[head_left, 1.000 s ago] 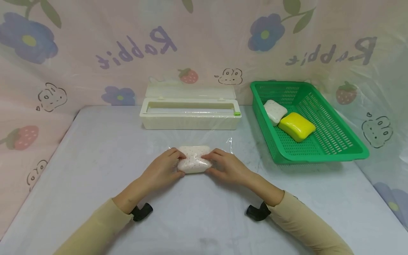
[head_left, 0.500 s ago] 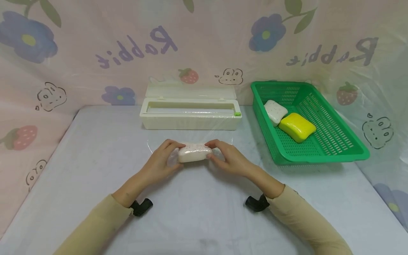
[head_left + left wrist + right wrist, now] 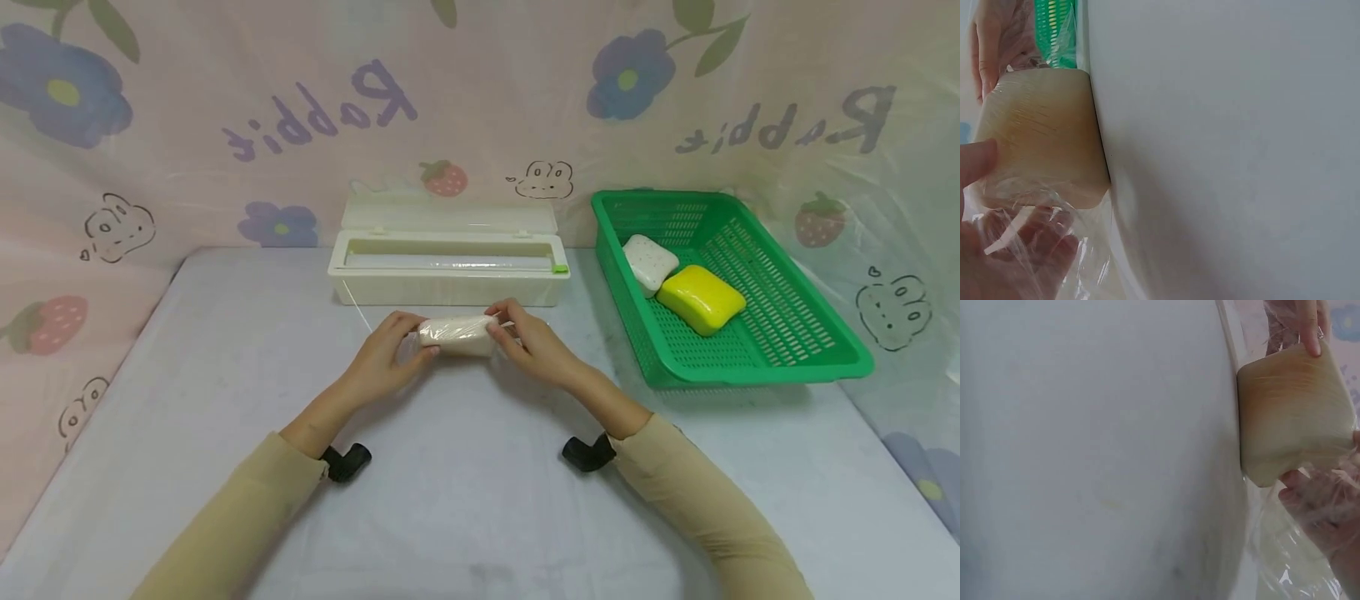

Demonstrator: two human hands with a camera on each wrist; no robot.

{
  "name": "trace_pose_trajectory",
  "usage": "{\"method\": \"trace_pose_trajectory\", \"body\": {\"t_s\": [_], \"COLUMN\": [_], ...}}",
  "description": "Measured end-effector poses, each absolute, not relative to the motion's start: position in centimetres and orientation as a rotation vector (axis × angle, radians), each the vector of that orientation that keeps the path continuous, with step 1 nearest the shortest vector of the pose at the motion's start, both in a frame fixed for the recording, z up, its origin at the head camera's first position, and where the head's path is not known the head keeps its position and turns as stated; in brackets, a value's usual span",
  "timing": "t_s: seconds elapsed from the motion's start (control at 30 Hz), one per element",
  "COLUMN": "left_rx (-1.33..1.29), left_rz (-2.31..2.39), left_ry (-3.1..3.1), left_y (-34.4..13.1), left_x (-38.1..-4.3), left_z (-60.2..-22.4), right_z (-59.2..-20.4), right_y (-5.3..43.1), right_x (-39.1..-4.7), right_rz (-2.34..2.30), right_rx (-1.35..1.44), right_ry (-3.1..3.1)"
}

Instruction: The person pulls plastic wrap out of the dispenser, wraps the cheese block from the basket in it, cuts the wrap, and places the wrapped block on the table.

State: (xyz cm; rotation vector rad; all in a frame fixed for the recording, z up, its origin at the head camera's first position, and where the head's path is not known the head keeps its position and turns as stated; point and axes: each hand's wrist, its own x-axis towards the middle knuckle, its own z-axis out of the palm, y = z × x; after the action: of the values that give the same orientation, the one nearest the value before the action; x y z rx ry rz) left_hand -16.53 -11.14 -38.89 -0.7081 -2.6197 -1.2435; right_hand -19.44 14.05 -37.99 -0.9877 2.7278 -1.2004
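Note:
A pale, round-cornered block, wrapped in clear cling film, is between both hands and tilted up just in front of the cling film dispenser. Its brownish underside shows in the left wrist view. My left hand holds the block's left end between thumb and fingers. At the right end, my right hand grips it the same way. Loose cling film bunches over the left fingers, and more film hangs by the right hand. The dispenser's lid stands up, with a film roll inside.
A green basket stands at the back right. In it lie a white speckled block and a yellow block. A patterned curtain hangs behind the white-covered table.
Both hands have moved forward toward the dispenser with the block. It has turned from lying speckled face up to standing tilted, so that face is hidden from the head view.

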Motion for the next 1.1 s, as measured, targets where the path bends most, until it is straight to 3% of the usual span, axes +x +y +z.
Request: {"method": "trace_pose_trajectory", "body": {"t_s": [0.2,0.7,1.1], "left_rx": [-0.651,-0.272,-0.025], "left_rz": [-1.311,-1.499,-1.455], "left_ry": [-2.682,-2.83,-2.882], "left_y": [-11.1,-10.7,-10.5], "left_x": [-17.7,-20.3,-21.2], "left_z": [-38.8,-38.1,-37.4], "right_z": [-38.4,-39.0,-39.5], "right_y": [14.0,14.0,15.1], "right_x": [-20.6,-23.2,-23.3], "right_rz": [-1.327,-1.499,-1.759], "right_rx": [-0.915,-0.392,-0.482], "right_ry": [2.703,2.575,2.343]}}
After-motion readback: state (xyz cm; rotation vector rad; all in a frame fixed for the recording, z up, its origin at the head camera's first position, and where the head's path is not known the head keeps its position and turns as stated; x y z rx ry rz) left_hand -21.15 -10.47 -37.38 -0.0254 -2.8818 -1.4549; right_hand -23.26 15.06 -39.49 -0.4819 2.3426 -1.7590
